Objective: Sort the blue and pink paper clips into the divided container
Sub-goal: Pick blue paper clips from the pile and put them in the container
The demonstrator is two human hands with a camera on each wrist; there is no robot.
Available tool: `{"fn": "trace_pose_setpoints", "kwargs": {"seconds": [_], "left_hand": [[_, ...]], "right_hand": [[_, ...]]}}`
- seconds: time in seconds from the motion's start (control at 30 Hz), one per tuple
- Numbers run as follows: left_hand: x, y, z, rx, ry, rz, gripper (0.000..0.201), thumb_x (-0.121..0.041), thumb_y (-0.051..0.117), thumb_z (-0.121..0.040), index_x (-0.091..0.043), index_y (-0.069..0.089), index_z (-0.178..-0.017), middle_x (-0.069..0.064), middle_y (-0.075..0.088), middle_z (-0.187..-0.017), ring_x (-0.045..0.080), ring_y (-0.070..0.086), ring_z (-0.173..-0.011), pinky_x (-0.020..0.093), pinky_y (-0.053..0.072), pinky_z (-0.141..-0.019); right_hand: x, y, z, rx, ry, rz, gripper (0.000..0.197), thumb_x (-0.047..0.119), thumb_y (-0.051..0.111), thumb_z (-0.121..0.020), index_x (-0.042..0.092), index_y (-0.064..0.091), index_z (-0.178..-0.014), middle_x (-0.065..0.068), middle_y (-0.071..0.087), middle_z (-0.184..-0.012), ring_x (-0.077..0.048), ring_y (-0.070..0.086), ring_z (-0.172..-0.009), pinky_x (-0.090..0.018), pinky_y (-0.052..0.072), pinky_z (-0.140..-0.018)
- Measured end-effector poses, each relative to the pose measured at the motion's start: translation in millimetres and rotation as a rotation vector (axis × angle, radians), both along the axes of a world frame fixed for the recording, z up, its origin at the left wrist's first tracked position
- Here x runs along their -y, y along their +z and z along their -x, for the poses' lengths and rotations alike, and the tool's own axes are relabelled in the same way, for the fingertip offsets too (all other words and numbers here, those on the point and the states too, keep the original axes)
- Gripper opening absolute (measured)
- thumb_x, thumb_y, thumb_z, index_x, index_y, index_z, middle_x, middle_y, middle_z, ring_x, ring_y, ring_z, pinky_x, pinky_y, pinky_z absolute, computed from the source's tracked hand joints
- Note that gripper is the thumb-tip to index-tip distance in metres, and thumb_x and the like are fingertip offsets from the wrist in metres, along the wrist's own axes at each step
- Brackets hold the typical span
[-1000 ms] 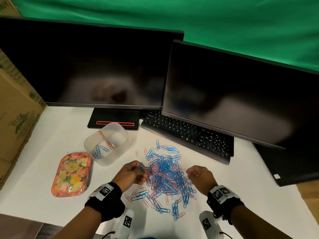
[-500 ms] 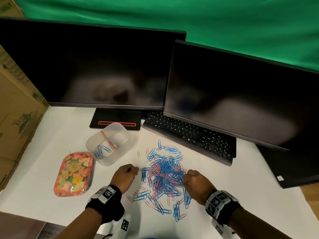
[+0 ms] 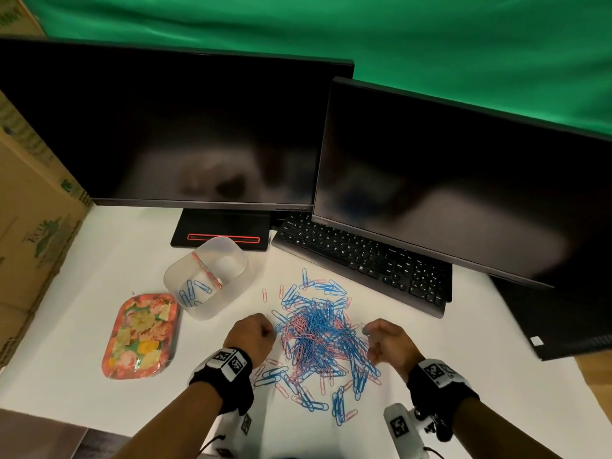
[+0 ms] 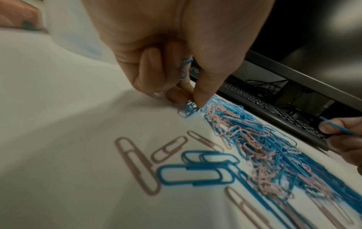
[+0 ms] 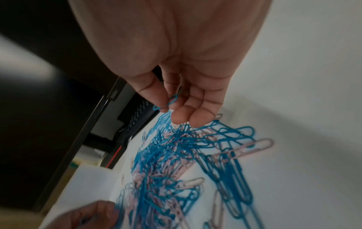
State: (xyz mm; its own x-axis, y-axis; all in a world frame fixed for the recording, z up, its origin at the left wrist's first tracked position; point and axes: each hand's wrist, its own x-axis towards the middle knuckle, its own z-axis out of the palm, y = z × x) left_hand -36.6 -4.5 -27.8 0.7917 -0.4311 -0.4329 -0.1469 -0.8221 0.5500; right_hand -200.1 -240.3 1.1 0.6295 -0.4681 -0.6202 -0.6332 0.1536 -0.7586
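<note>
Blue clips (image 4: 189,108) being pinched at the pile's (image 3: 323,339) left edge by the left hand (image 3: 252,336), one blue clip (image 5: 170,101) being pinched by the right hand (image 3: 390,342), divided container (image 3: 212,309) being left beyond the left hand, blue clips lying in its near compartment.

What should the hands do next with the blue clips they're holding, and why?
Probably carry them to the container. The left hand and right hand each pinch blue clips, and the near compartment already holds only blue ones, so dropping them there fits the sorting.
</note>
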Motion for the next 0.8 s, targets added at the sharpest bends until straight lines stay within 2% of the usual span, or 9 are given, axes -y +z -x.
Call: {"fn": "trace_pose_setpoints", "kwargs": {"seconds": [0.07, 0.17, 0.23, 0.3, 0.37, 0.43, 0.57, 0.7, 0.8], "left_hand": [[0, 3, 0, 0.002, 0.028, 0.055, 0.004, -0.025, 0.062, -0.085, -0.024, 0.062, -0.081, -0.006, 0.063, -0.083, 0.016, 0.058, -0.081, 0.021, 0.041, -0.072], [-2, 6, -1, -0.065, 0.084, 0.176, 0.013, -0.016, 0.066, -0.083, -0.026, 0.06, -0.076, -0.007, 0.064, -0.08, 0.015, 0.059, -0.081, 0.018, 0.039, -0.071], [-4, 7, -3, -0.13, 0.098, 0.233, 0.016, -0.012, 0.065, -0.083, -0.027, 0.062, -0.085, -0.001, 0.067, -0.083, 0.016, 0.061, -0.08, 0.019, 0.039, -0.071], [-3, 8, -5, -0.262, 0.133, 0.293, 0.024, -0.006, 0.058, -0.086, -0.027, 0.061, -0.097, 0.005, 0.066, -0.08, 0.013, 0.059, -0.064, 0.02, 0.039, -0.061], [-1, 13, -6, -0.497, 0.295, 0.424, 0.03, 0.002, 0.047, -0.088, -0.017, 0.065, -0.102, 0.007, 0.056, -0.07, 0.011, 0.038, -0.042, 0.02, 0.028, -0.047], [-2, 15, -6, -0.662, 0.447, 0.548, 0.032, 0.002, 0.038, -0.088, -0.005, 0.068, -0.099, 0.008, 0.047, -0.066, 0.014, 0.026, -0.043, 0.02, 0.022, -0.046], [-3, 19, -6, -0.798, 0.6, 0.675, 0.027, -0.008, 0.035, -0.086, -0.004, 0.061, -0.086, 0.006, 0.044, -0.064, 0.016, 0.033, -0.046, 0.023, 0.026, -0.049], [-2, 23, -7, -0.819, 0.605, 0.69, 0.016, -0.019, 0.044, -0.088, -0.011, 0.055, -0.08, 0.003, 0.046, -0.066, 0.016, 0.034, -0.051, 0.027, 0.025, -0.052], [-2, 24, -6, -0.821, 0.59, 0.69, 0.013, -0.02, 0.047, -0.088, -0.013, 0.053, -0.079, 0.003, 0.046, -0.067, 0.016, 0.034, -0.052, 0.027, 0.026, -0.051]], "right_hand": [[0, 4, -1, 0.055, -0.104, -0.134, 0.004, 0.001, 0.048, -0.073, 0.001, 0.051, -0.075, -0.012, 0.043, -0.057, -0.024, 0.048, -0.048, -0.028, 0.039, -0.048], [1, 10, -1, 0.12, -0.139, -0.196, 0.007, -0.003, 0.044, -0.071, 0.004, 0.047, -0.071, -0.015, 0.046, -0.061, -0.026, 0.051, -0.049, -0.028, 0.038, -0.048], [3, 12, 1, 0.153, -0.132, -0.196, 0.013, 0.004, 0.046, -0.059, 0.004, 0.047, -0.072, -0.016, 0.05, -0.061, -0.027, 0.052, -0.05, -0.029, 0.036, -0.049], [5, 13, 4, 0.173, -0.117, -0.183, 0.014, 0.008, 0.048, -0.059, 0.004, 0.047, -0.073, -0.016, 0.05, -0.061, -0.026, 0.05, -0.051, -0.029, 0.035, -0.05], [8, 11, 7, 0.156, -0.123, -0.165, 0.013, 0.016, 0.054, -0.066, 0.007, 0.047, -0.071, -0.012, 0.046, -0.061, -0.024, 0.045, -0.051, -0.03, 0.033, -0.052], [11, 3, 11, 0.076, -0.05, -0.02, 0.024, 0.024, 0.064, -0.078, 0.009, 0.046, -0.069, -0.007, 0.043, -0.061, -0.021, 0.04, -0.051, -0.029, 0.031, -0.053], [7, -10, 29, -0.238, 0.457, 0.616, 0.017, 0.038, 0.064, -0.085, 0.024, 0.055, -0.087, 0.006, 0.056, -0.073, -0.01, 0.05, -0.066, -0.021, 0.036, -0.058], [-4, -20, 39, -0.317, 0.596, 0.713, 0.013, 0.037, 0.057, -0.087, 0.032, 0.046, -0.089, 0.002, 0.057, -0.101, -0.015, 0.05, -0.091, -0.022, 0.035, -0.074], [-6, -21, 33, -0.31, 0.577, 0.729, 0.022, 0.029, 0.054, -0.089, 0.031, 0.042, -0.071, -0.004, 0.063, -0.101, -0.019, 0.055, -0.087, -0.022, 0.035, -0.069]]}}
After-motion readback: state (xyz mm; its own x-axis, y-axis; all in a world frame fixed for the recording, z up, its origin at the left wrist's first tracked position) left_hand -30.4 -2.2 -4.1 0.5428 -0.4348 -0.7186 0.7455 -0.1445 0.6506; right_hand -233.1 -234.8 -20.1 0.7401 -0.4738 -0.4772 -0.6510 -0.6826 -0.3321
